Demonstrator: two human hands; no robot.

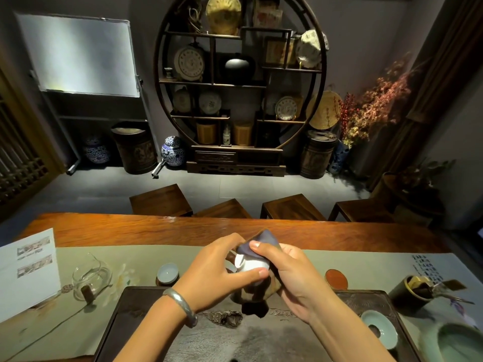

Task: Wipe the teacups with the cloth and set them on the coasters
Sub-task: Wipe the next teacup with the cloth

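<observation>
I hold both hands together above the dark tray (pixel 146 304), in the middle of the worktop (pixel 117 228); between them is a white cup (pixel 251 265) wrapped partly in the cloth (pixel 264 242). My left hand (pixel 217 273) comes from the lower left with the wrist bent a little inward; its fingers curl round the near side of the cup and the thumb lies along its lower edge; a silver bangle (pixel 180 304) sits on this wrist. My right hand (pixel 290 278) comes from the lower right, palm turned to the left; its thumb presses the cloth on top of the cup, and the other fingers close under the cloth, so this hand grips cloth and cup together; the loose end of the cloth hangs down dark below the hands, near the tray.

A second cup (pixel 168 273) stands on a coaster at the left of my hands, just behind the tray; a red coaster (pixel 336 279) lies at the right, well apart from the first one, with nothing on it. A glass pitcher (pixel 91 279) stands further left on the runner (pixel 183 253); a pale green saucer (pixel 379 327) rests on the right part of the tray.
</observation>
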